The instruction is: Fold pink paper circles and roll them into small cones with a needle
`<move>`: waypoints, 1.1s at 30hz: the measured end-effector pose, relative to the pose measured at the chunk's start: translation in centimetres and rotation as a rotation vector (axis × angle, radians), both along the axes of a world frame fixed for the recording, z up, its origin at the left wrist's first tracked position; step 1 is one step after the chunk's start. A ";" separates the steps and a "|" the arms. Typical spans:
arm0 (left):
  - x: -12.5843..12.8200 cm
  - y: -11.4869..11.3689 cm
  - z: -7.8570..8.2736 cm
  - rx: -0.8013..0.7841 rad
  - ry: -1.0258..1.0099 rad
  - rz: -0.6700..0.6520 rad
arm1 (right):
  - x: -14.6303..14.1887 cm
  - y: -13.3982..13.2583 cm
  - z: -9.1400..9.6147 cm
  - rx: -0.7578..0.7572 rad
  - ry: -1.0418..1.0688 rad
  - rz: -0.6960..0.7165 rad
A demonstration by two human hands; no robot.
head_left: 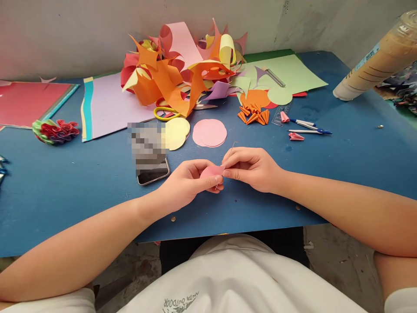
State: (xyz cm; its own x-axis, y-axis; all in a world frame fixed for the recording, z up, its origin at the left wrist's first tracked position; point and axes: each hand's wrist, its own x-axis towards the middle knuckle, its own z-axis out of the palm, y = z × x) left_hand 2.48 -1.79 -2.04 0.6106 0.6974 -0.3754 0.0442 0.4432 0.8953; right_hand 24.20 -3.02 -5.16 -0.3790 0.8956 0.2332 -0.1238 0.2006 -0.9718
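Observation:
A pink paper piece (211, 171), curved over, is held between the thumb and fingers of my left hand (192, 178). My right hand (254, 167) pinches the right edge of that paper, its fingertips close to my left thumb. A thin wire (232, 149) with a bent top end sticks up past my right fingertips, and a thin end also shows below my left thumb. How the wire meets the paper is hidden by my fingers. Just beyond my hands lie a stack of pink paper circles (210, 132) and several yellow paper circles (176, 134).
Paper scraps (176, 78) are heaped at the back beside yellow-handled scissors (167, 114). Folded orange cones (256, 115), small pink cones (296, 136) and a compass (309, 130) lie right. A phone (154, 173), a ruffled paper flower (58, 131) and a drink cup (374, 61) also stand around.

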 end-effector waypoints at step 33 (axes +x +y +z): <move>0.1 0.0 -0.2 0.377 0.249 -0.036 | -0.1 -0.4 0.5 -0.005 -0.036 0.000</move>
